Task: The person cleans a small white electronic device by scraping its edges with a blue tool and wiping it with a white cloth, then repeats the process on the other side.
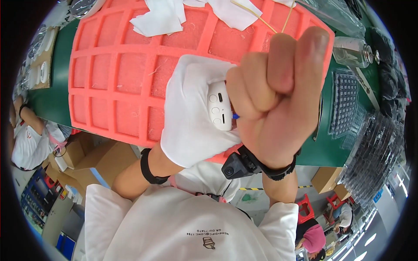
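My left hand, in a white glove, is closed around a small white electronic device with a rounded edge, round buttons and slots. My bare right hand is raised close beside it, fingers curled into a fist; what it grips, if anything, is hidden. A bit of something blue peeks out between the device and my right hand. Two thin yellowish strands spread out in a V beyond the right fist; whether the fist holds them I cannot tell. Both hands are above a pink gridded foam mat.
White cloth pieces lie on the mat's far side. Right, on the green table, are a clear jar, a dark gridded tray and stacked clear trays. Cardboard boxes stand lower left. Other people sit left and lower right.
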{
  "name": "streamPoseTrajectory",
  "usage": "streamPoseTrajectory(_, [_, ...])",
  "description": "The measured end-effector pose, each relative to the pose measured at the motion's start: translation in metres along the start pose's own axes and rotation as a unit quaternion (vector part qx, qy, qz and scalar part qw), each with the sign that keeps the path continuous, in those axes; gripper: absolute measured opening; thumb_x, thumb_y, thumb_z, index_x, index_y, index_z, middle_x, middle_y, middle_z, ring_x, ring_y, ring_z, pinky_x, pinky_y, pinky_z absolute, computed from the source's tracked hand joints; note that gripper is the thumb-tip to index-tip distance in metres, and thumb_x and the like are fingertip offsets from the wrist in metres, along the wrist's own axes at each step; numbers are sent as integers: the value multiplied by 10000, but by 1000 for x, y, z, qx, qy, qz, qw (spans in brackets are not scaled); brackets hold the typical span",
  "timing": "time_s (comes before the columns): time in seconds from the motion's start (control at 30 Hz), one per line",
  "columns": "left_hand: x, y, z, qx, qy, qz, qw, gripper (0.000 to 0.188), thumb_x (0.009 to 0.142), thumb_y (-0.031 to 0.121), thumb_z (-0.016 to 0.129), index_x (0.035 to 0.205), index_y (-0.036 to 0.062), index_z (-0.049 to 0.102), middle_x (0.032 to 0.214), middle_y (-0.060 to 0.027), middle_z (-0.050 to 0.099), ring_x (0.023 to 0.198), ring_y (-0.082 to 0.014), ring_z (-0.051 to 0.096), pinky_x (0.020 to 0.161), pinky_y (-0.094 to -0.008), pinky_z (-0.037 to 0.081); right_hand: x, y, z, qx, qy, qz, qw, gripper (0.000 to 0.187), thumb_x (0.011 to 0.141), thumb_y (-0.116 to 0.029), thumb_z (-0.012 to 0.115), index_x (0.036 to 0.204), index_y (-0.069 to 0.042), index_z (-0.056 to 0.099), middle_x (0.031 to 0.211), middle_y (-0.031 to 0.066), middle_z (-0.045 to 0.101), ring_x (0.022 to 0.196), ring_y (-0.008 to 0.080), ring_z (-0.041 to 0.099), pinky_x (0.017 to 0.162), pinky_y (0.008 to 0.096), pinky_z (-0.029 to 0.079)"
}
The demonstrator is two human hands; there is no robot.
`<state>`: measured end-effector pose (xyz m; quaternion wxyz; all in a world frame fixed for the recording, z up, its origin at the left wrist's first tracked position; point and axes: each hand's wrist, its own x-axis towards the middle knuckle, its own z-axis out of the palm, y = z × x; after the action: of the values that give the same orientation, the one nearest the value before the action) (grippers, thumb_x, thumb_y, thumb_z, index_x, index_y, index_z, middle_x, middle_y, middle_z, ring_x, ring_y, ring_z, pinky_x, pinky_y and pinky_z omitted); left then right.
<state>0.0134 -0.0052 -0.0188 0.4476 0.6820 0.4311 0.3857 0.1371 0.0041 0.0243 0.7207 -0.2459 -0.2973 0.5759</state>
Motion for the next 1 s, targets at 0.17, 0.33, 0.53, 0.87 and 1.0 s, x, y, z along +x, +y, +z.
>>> streamPoseTrajectory(0.17, [2,4,-1,26,23,50,998,646,543,98,906,1093,81,566,1011,-120,575,882,-320,582,742,-390,490,3,4,3,133,90,43,986,434,1121,-347,367,738,-161,281,574,-68,165,473,66,113,426,284,132])
streamPoseTrajectory(0.33, [0,6,1,35,22,41,998,647,555,83,901,1098,91,550,1014,-115,575,878,-319,577,735,-390,488,4,3,1,91,104,71,988,475,1112,-372,389,706,-161,263,566,-69,164,480,70,95,441,291,111])
streamPoseTrajectory(0.53, [2,3,1,40,27,60,997,641,561,79,898,1094,94,542,1017,-112,575,886,-319,576,732,-396,488,4,3,7,88,104,81,987,508,1108,-419,368,682,-163,259,543,-68,181,475,69,112,441,299,106])
streamPoseTrajectory(0.87, [2,2,-1,44,10,58,997,699,540,86,912,1138,84,550,1029,-128,574,905,-324,583,743,-405,492,-15,7,18,-155,167,-87,970,522,1107,-451,335,697,-133,288,558,-23,236,444,89,187,418,279,150])
streamPoseTrajectory(1.0, [4,3,0,76,13,104,992,742,520,71,897,1178,81,553,1053,-135,567,920,-323,587,733,-408,503,-29,10,9,-189,160,-190,950,522,1113,-422,318,765,-47,419,658,48,438,514,152,398,484,276,344])
